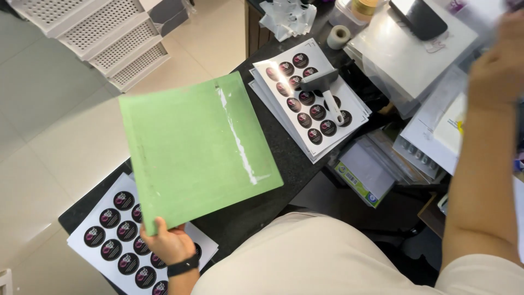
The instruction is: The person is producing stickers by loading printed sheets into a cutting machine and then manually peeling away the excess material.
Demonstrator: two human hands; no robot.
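Holding a green mat point(196, 150) by its near corner, the left hand point(170, 243) pinches it with thumb on top, fingers under; mat is lifted, tilted, hanging over the black table point(284, 150). A glossy clear strip runs down the mat's right half. Largest down: table, dark top, crowded on the right side. Green mat, square, covers the table's middle-left. Stack of white sticker sheets point(308, 95) with round black stickers lies past the mat's far right corner, apart from it. Another white sticker sheet point(112, 235), same black rounds, lies under the mat's near edge and under the left hand. White perforated trays point(112, 41) sit on the floor, far left. Right hand point(499, 65) is raised at the far right, blurred, over clear packets; open or gripping, cannot tell. Grey-and-white scraper point(327, 90) lies on the far sticker stack. Small white tape roll point(339, 36) stands behind that stack. Black watch on the left wrist.
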